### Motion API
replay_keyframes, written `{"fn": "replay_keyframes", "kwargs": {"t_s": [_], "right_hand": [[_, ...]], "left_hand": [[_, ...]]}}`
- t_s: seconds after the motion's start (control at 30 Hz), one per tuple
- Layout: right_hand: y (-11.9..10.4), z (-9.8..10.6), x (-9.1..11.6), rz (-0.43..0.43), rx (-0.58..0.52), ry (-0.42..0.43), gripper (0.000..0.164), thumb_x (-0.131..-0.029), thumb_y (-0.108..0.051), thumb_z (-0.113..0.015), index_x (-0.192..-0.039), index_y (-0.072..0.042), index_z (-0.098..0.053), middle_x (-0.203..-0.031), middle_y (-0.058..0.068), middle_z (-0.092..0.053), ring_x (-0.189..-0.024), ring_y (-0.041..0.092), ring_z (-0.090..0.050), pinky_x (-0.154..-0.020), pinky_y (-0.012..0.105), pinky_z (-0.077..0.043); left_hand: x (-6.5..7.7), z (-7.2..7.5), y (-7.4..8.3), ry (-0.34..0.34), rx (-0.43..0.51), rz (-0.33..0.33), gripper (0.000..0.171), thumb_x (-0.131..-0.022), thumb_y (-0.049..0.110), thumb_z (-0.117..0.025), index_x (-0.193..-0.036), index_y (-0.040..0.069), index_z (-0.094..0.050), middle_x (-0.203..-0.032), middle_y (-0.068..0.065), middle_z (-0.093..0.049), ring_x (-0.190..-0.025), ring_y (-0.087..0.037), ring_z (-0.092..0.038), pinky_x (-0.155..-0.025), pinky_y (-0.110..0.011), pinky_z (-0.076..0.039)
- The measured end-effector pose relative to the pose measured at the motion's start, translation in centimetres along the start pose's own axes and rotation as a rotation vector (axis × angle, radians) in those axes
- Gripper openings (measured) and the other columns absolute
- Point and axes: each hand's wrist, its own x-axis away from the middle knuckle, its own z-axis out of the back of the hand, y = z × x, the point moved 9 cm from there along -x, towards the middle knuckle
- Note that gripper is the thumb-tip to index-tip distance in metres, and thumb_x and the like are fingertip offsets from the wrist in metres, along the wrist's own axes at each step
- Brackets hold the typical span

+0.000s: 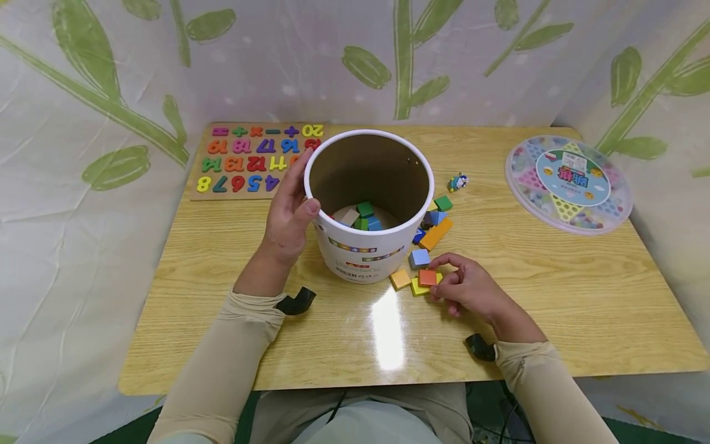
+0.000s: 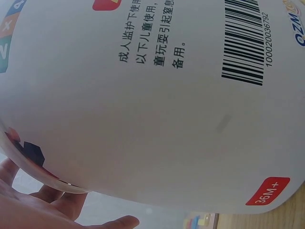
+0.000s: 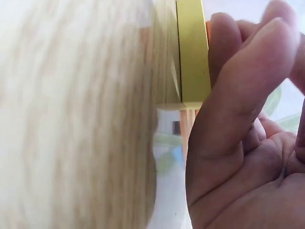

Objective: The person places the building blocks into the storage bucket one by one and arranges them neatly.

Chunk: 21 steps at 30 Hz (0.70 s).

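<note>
A white bucket (image 1: 366,259) stands on the table with several coloured blocks (image 1: 364,216) at its bottom. My left hand (image 1: 285,222) holds its left side at the rim, thumb at the front and fingers spread round behind. In the left wrist view the bucket's printed wall (image 2: 157,119) fills most of the picture. My right hand (image 1: 471,287) has thumb and forefinger at the edges of a small orange block (image 1: 427,278), which lies on a flat yellow block (image 1: 420,287). In the right wrist view the fingertips (image 3: 224,36) are right against the yellow block (image 3: 193,57).
Beside the bucket lie a light orange block (image 1: 400,279), a blue cube (image 1: 420,258), a long orange block (image 1: 436,234) and a green block (image 1: 443,203). Behind are a number board (image 1: 222,166), a small blue figure (image 1: 458,182) and a round game box (image 1: 571,185).
</note>
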Motion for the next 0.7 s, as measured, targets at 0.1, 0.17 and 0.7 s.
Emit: {"fn": "replay_keyframes", "kwargs": {"t_s": [0.1,0.17,0.7], "right_hand": [[0.1,0.0,-0.1,-0.007,0.016,0.006,0.043,-0.083,-0.018,-0.073,-0.121,-0.016,-0.052,-0.083,0.024,-0.063,-0.044,0.024,-0.050,-0.045,0.031,-0.051],[0.1,0.0,-0.2,-0.009,0.030,0.012,0.042,-0.084,-0.018,-0.072,-0.120,-0.015,-0.053,-0.082,0.023,-0.064,-0.045,0.024,-0.050,-0.046,0.031,-0.051],[-2.8,1.4,0.9,0.066,-0.007,0.036,0.036,-0.087,-0.010,-0.067,-0.119,-0.010,-0.052,-0.083,0.027,-0.065,-0.044,0.022,-0.052,-0.046,0.034,-0.052]], "left_hand": [[0.0,0.0,0.0,0.002,0.000,0.005,0.084,-0.082,0.055,-0.064,-0.148,0.016,-0.031,-0.145,-0.013,-0.035,-0.133,-0.036,-0.030,-0.101,-0.046,-0.040],[0.0,0.0,-0.1,0.004,-0.001,0.008,0.084,-0.081,0.055,-0.064,-0.148,0.016,-0.031,-0.146,-0.013,-0.034,-0.134,-0.037,-0.030,-0.101,-0.046,-0.040],[0.0,0.0,0.0,0.001,-0.005,0.010,0.082,-0.082,0.054,-0.064,-0.148,0.017,-0.031,-0.144,-0.012,-0.035,-0.133,-0.034,-0.032,-0.101,-0.053,-0.038]]}}
